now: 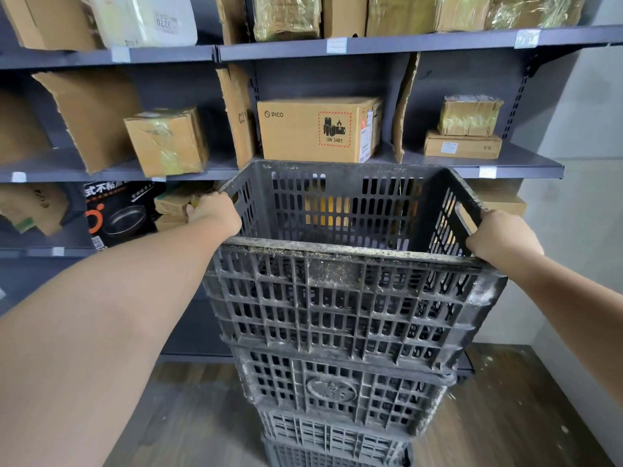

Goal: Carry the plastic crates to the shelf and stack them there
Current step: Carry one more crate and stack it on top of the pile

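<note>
The left hand (215, 210) curls round the left handle of the top crate (354, 291), and the right hand (502, 235) grips the right handle. The black crate sits atop a stack (344, 392) of similar crates on the wooden floor (188, 416), just in front of the grey shelf (512, 163). Whether its weight rests on the stack cannot be told. A PICO box (303, 136) stands on the shelf behind.

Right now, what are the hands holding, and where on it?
The top black plastic crate: the left hand grips its left side rim, and the right hand grips the right handle slot.
</note>
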